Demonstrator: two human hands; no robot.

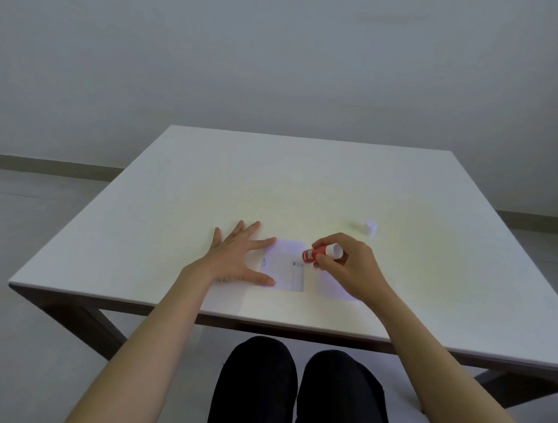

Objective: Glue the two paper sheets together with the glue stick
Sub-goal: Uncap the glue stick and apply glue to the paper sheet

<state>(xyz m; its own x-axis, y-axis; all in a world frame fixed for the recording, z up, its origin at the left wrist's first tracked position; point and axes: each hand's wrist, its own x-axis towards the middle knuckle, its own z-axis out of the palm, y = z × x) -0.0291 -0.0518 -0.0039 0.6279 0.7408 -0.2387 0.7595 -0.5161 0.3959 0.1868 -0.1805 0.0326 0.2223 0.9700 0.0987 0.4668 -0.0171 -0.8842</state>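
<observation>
A small white paper sheet [285, 266] with faint blue print lies flat on the white table [207, 180]. My left hand [234, 257] rests flat on the table with fingers spread, its thumb and forefinger touching the sheet's left edge. My right hand [346, 265] holds a red glue stick [317, 253] tilted, its red end pointing down-left over the sheet's right edge. A second white sheet [330, 287] lies to the right, partly hidden under my right hand. The white cap [370, 227] stands apart on the table, behind my right hand.
The table's near edge [263, 326] runs just above my knees, in dark trousers [291, 394]. A grey wall and floor surround the table.
</observation>
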